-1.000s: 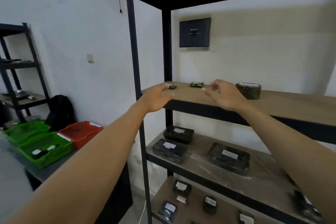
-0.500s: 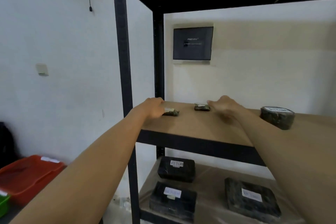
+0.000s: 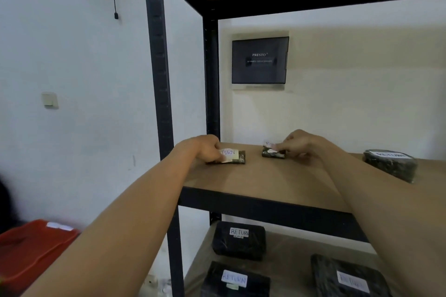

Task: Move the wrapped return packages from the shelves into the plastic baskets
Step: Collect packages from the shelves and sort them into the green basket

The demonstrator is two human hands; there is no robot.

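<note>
Return packages (image 3: 233,157) (image 3: 273,152) on shelf (image 3: 277,176): left hand (image 3: 205,149), right hand (image 3: 301,146) each pinching one.

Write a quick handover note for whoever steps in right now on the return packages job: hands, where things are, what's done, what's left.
Left hand: gripping the small labelled package on the upper shelf.
Right hand: pinching the second small package on that shelf.
Neither package is clearly lifted yet.
A round wrapped package waits at the shelf's right end; three more lie on the lower shelf.
The red basket, lower left, shows no package in its visible part.
Left: carry everything over to the baskets.
</note>
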